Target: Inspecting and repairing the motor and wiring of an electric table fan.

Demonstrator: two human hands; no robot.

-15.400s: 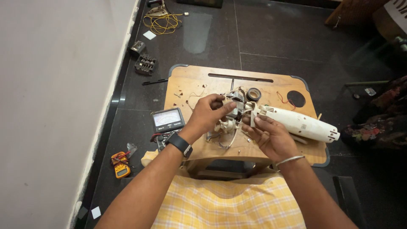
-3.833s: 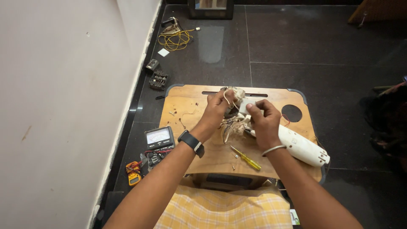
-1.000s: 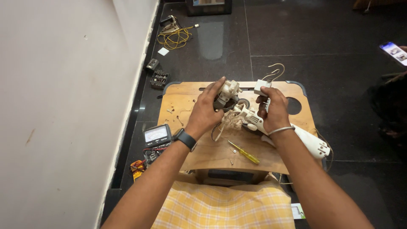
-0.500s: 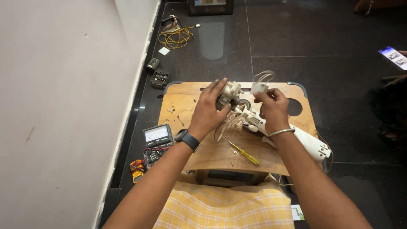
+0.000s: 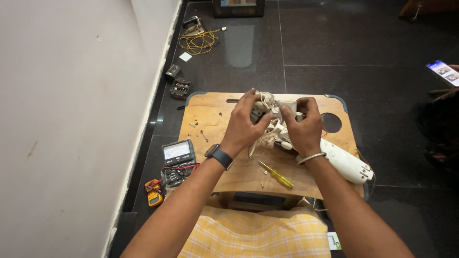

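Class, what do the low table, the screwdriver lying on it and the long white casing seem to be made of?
Low table: wood, matt and scuffed, visible grain; darker edging, material unclear.
Screwdriver: glossy translucent yellow handle, likely plastic; thin grey shaft, probably metal.
Long white casing: smooth, moulded, slightly shiny, looks like plastic.

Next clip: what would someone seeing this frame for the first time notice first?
Both hands meet over the middle of the wooden lap table: the left hand and right hand grip a small whitish motor part with loose wires, raised above the opened white appliance body. A yellow-handled screwdriver lies on the board near the person, and an analog multimeter sits at the table's left edge.
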